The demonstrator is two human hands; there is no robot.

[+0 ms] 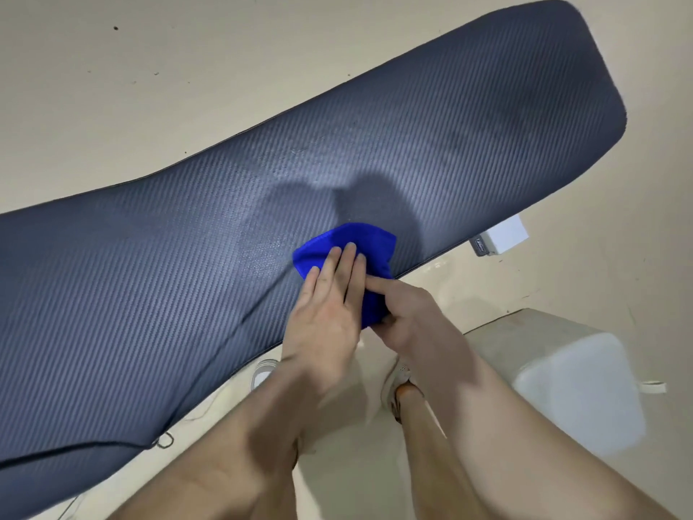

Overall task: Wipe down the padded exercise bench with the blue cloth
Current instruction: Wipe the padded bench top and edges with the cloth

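Head view: the blue cloth [369,242] lies bunched on the padded bench [168,238], near its lower edge at frame centre. The left hand [322,317] presses it with straight fingers; the right hand [408,320] pinches its near end. It looks soft and light, likely to crumple; better hold it flat under the palm.

Found the padded bench [375,144] running from lower left to upper right above the floor [150,88]. Saw the cloth [360,238] on the bench's near edge, left hand [330,313] flat on top, right hand [408,317] just beside, gripping the cloth's near end. Noted a small box [506,234] on the floor right of the cloth, a tub [577,384] nearer, right of the forearms.
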